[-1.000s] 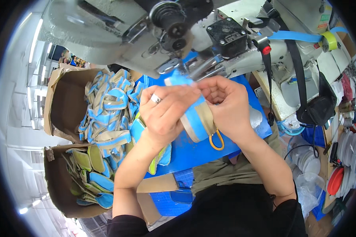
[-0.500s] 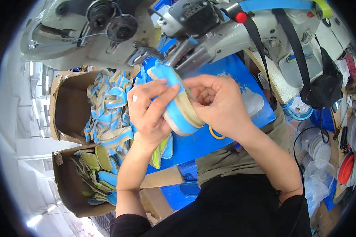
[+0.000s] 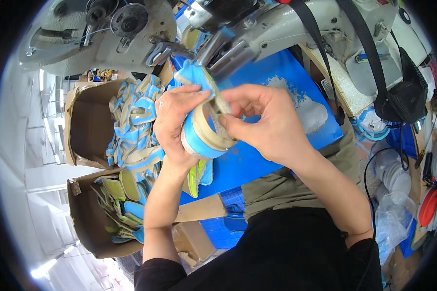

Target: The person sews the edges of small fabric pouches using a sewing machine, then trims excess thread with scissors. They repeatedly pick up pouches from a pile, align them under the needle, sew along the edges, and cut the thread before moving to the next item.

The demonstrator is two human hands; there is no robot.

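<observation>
A blue and beige fabric strip [image 3: 201, 145] is bent into a loop between my hands, below the head of a sewing machine [image 3: 272, 41]. My left hand [image 3: 172, 123] is closed on its left side, thumb and fingers near the blue upper end. With thumb and fingertips, my right hand [image 3: 269, 121] pinches the beige edge on the right. The inside of the loop faces up toward me. Whether the upper blue end is a separate piece, I cannot tell. Beneath my left wrist lie lime-green and blue fabric pieces [image 3: 193, 180].
On the left, a cardboard box [image 3: 90, 127] stands beside a heap of blue and beige strips [image 3: 131, 123]. A nearer box [image 3: 90, 220] holds green and blue pads [image 3: 129, 184]. The blue tabletop [image 3: 243, 169] has a worn white patch [image 3: 311, 115]. Black straps [image 3: 366, 53] hang at right.
The strip has turned and curled into a rounder loop, its inside now showing. My right hand has shifted slightly left along the edge. The whole view has shifted a little.
</observation>
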